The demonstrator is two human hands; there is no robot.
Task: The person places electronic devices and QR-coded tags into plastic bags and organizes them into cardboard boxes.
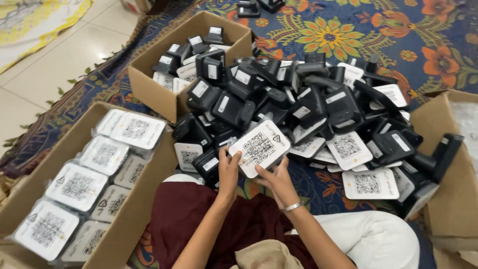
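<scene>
Both of my hands hold one white square device with a black square code pattern on its face (259, 148), tilted up above the rug. My left hand (228, 172) grips its lower left edge. My right hand (280, 182), with a metal bangle at the wrist, supports its lower right edge from below. Just beyond it lies a large heap of black devices (298, 107), some showing white coded faces.
A cardboard box (124, 219) at my left holds several bagged white coded devices. Another cardboard box (149, 87) behind it holds black devices. A third box (438, 134) stands at the right. A flowered rug (348, 35) covers the floor; pale tiles (55, 60) lie far left.
</scene>
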